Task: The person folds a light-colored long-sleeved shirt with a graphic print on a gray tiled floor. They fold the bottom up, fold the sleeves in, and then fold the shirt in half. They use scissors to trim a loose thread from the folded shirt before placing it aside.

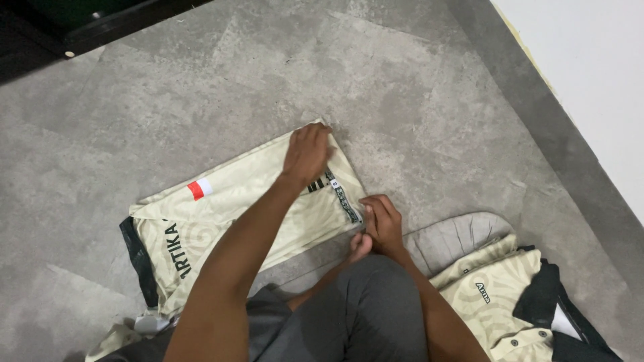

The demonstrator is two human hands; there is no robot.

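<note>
A cream patterned jersey (228,214) with black trim, black lettering and a small red-and-white patch lies partly folded on the grey floor. My left hand (307,151) reaches across it, fingers curled over the fold at its far right corner. Closer to me, my right hand (384,224) pinches the jersey's near right edge beside the black collar band (343,200). My legs in grey trousers (365,315) are bent under me, just in front of the jersey.
A second cream garment (493,298) with a black collar lies at the lower right, and a grey cloth (456,238) is tucked beside it. Dark furniture (80,27) stands at the top left. A white wall (590,80) runs along the right.
</note>
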